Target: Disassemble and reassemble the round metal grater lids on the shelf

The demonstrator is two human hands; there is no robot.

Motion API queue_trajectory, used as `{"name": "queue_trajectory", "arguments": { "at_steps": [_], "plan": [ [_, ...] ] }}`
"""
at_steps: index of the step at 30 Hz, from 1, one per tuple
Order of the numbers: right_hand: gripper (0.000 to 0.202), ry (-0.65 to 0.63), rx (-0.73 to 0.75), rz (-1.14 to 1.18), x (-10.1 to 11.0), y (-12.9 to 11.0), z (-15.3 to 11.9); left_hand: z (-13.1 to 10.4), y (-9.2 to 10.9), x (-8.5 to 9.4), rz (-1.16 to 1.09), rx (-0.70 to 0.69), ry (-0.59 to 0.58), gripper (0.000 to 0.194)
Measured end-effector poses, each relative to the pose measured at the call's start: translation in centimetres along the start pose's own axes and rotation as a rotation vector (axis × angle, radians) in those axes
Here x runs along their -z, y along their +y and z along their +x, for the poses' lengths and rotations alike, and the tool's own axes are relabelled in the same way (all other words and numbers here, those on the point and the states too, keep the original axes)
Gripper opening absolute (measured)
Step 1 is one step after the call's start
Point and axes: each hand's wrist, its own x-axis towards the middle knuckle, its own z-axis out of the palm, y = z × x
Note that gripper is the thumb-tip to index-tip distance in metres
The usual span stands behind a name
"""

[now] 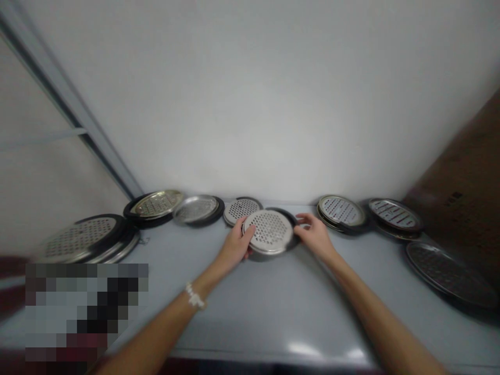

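A round metal grater (271, 230) with a perforated silver face and a black crescent-shaped edge is held just above the grey table. My left hand (238, 239) grips its left rim, thumb on top of the face and fingers under it. On the other side, my right hand (311, 231) has closed fingers at the black edge. Part of another grater (242, 209) with round holes shows right behind the held one.
Along the back of the grey table (250, 312) lie more graters, a slotted pair (341, 212) to the right and a blurred stack (88, 239) at left. A brown cardboard panel (461, 172) stands at right, a pale wall (250, 104) behind. Pixelation covers the lower left.
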Motion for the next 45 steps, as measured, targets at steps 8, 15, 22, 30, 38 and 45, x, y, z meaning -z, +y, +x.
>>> {"name": "queue_trajectory", "arguments": {
  "at_steps": [8, 15, 22, 30, 38, 45],
  "plan": [
    [0.039, -0.192, -0.159, 0.275, -1.3, -0.8, -1.0, -0.6, 0.6, -0.3, 0.039, -0.032, 0.027, 0.054],
    [0.046, -0.154, -0.095, 0.245, -1.8, -1.1, -2.0, -1.9, 0.6, -0.6, 0.221, -0.164, 0.029, 0.050],
    [0.052, -0.194, -0.163, 0.335, -2.5, -0.6, -2.3, -0.9, -0.3, -0.1, 0.192, -0.103, -0.004, 0.058],
    [0.059, -0.281, -0.157, 0.322, -2.3, -1.4, -2.7, -0.5, 0.0, 0.0, 0.161, -0.063, -0.018, 0.070],
    [0.034, -0.022, -0.284, 0.333, 0.5, -1.9, -0.2, -0.6, 1.0, -0.8, 0.018, -0.091, -0.140, 0.073],
    [0.038, 0.176, -0.378, 0.226, 0.9, 0.2, 1.6, -1.2, -0.3, -0.2, 0.743, -0.555, -0.351, 0.041]
  ]
}}
